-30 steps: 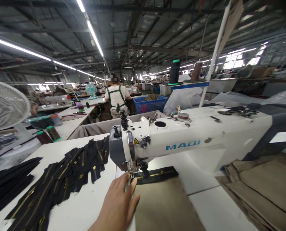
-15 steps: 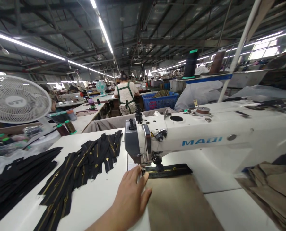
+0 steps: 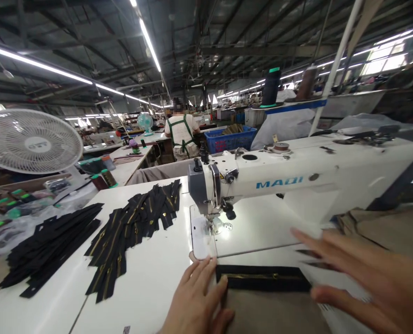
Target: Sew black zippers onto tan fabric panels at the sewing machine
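Note:
My left hand (image 3: pixel 195 304) lies flat with fingers spread on the white table, touching the left end of a black zipper (image 3: pixel 262 278) with gold teeth sewn to a tan fabric piece (image 3: pixel 272 315). At the zipper's right end is my right hand (image 3: pixel 362 278), blurred by motion, its fingers stretched out and apart. The fabric and zipper lie in front of the white MAQI sewing machine (image 3: pixel 279 181), clear of its needle and presser foot (image 3: pixel 215 225).
Two piles of black zippers (image 3: pixel 133 227) (image 3: pixel 49 246) lie on the table to the left. A white fan (image 3: pixel 30 141) stands far left. Tan fabric pieces (image 3: pixel 383 227) are stacked at right. A person in a green apron (image 3: pixel 180 134) works beyond, near a blue basket (image 3: pixel 230 139).
The zipper and fabric have come out from under the presser foot toward me. My right hand has entered the view at the right. My left hand moved back with the fabric.

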`<state>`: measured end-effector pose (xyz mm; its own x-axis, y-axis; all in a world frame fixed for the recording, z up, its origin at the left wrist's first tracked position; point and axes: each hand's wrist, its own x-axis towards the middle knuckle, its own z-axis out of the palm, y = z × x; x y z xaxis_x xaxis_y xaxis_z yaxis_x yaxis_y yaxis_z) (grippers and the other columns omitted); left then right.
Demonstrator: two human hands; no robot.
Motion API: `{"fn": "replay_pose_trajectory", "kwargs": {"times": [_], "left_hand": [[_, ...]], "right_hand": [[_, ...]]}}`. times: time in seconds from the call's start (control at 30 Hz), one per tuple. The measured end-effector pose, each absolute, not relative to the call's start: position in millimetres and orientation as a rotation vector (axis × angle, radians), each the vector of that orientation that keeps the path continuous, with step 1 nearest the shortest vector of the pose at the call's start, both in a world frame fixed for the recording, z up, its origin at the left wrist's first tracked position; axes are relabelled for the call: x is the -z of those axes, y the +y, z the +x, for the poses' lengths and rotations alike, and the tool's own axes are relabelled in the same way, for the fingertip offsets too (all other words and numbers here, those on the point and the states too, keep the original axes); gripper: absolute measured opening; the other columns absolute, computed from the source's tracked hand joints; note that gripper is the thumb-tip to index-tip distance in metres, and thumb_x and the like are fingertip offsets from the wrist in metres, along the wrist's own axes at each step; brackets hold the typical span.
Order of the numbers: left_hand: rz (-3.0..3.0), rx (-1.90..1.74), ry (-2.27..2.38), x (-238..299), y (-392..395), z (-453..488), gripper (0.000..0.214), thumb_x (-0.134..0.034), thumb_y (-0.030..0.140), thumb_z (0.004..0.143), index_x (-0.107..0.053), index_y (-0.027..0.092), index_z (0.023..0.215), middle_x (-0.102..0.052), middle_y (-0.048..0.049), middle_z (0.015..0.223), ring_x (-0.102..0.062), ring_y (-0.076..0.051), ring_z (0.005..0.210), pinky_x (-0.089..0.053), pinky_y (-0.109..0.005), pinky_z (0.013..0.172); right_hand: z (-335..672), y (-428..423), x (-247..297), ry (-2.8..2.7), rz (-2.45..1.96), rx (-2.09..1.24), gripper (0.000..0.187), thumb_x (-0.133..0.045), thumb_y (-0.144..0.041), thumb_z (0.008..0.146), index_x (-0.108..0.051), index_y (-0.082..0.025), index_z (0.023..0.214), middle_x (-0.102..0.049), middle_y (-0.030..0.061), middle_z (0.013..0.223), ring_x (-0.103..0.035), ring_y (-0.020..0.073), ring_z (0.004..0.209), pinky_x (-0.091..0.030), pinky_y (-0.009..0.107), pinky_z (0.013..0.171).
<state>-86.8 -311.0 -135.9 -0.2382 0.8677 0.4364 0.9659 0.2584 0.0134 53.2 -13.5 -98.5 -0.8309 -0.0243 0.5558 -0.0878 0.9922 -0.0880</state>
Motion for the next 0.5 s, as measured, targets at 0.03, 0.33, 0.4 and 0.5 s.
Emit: {"fn": "replay_pose_trajectory", "kwargs": {"times": [0.03, 0.33, 0.4, 0.5], "left_hand": [[-1.657, 0.421, -2.223, 135, -312, -84, 0.04, -0.063, 0.026, 0.078, -0.058, 0.017, 0.116, -0.056, -0.0191, 0.125, -0.054, -0.034, 0.114, -0.052, -0.049, 0.088], [-1.485, 0.741, -2.291, 152, -308, -72, 0.044, -0.062, 0.016, 0.069, -0.058, 0.019, 0.113, -0.05, -0.0152, 0.121, -0.05, -0.032, 0.108, -0.046, -0.054, 0.089], [-1.467, 0.781, -2.279, 155, -308, -72, 0.046, -0.062, 0.015, 0.067, -0.057, 0.019, 0.113, -0.049, -0.0147, 0.12, -0.049, -0.032, 0.107, -0.047, -0.053, 0.088], [-1.493, 0.76, -2.303, 153, -308, -72, 0.049, -0.065, 0.014, 0.066, -0.056, 0.018, 0.115, -0.048, -0.0153, 0.115, -0.049, -0.032, 0.104, -0.049, -0.049, 0.083]], "right_hand": [[42, -31, 99, -2.624, 0.248, -0.177, 0.046, -0.043, -0.052, 0.093, -0.051, -0.026, 0.13, -0.061, 0.0109, 0.103, -0.062, 0.0234, 0.081, -0.049, 0.032, 0.064], [-46, -106, 106, -3.053, 0.19, -0.727, 0.011, -0.058, -0.026, 0.086, -0.062, -0.017, 0.081, -0.063, 0.0017, 0.078, -0.058, 0.0177, 0.072, -0.036, 0.027, 0.061], [-49, -107, 105, -3.077, 0.141, -0.694, 0.014, -0.06, -0.028, 0.085, -0.059, -0.016, 0.077, -0.062, 0.0018, 0.076, -0.056, 0.0177, 0.069, -0.033, 0.027, 0.059], [-50, -110, 105, -3.123, 0.113, -0.657, 0.014, -0.061, -0.029, 0.083, -0.058, -0.017, 0.077, -0.063, 0.0026, 0.076, -0.056, 0.0186, 0.07, -0.031, 0.027, 0.059]]}}
